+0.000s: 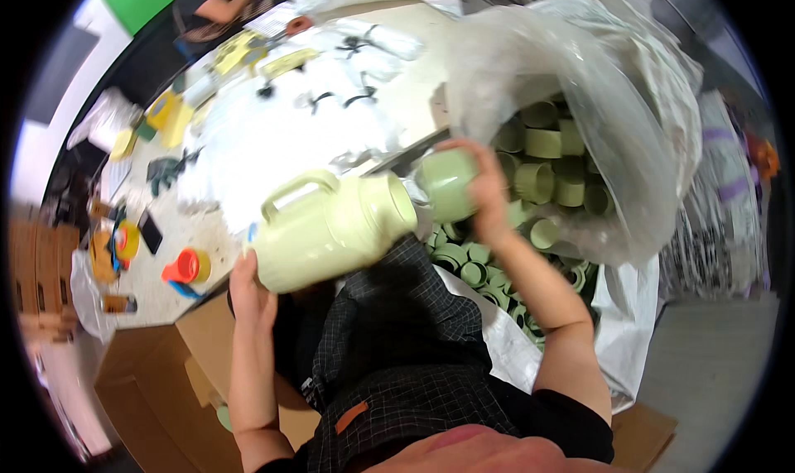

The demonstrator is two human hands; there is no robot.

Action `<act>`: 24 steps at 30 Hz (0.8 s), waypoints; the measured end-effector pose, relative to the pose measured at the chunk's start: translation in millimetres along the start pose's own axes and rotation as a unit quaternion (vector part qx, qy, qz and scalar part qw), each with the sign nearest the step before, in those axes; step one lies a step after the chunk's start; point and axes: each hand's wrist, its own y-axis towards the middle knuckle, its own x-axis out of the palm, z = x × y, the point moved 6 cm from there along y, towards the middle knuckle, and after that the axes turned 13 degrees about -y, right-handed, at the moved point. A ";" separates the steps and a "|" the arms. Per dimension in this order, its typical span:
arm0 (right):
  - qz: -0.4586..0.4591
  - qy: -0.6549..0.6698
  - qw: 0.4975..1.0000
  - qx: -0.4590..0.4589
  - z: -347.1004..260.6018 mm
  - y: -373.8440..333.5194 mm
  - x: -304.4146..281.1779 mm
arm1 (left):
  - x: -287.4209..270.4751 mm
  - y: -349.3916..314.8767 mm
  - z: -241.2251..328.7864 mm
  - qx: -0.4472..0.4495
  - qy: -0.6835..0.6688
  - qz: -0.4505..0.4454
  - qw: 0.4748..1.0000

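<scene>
A pale green vacuum jug (pixel 327 229) with a side handle lies tilted across my front, its open mouth toward the right. My left hand (pixel 251 295) grips it at the base end; part of the fingers is hidden behind the jug. In my right hand (pixel 489 193) is a green cup (pixel 447 181), held close to the jug's mouth but apart from it. The right hand is slightly blurred.
At the right a clear plastic bag (pixel 638 142) holds several green cups (pixel 535 182). Below it, a white sack (pixel 625 332) contains many small green caps (pixel 474 274). White wrapped bundles with black ties cover the worktable (pixel 414 92). An open cardboard box (pixel 157 390) stands at lower left. Another person (pixel 211 9) sits at far left.
</scene>
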 end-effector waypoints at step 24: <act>0.183 0.345 0.795 0.465 120.5 -241.0 -39.4 | 157.6 -70.0 -106.5 0.305 0.429 -0.338 0.780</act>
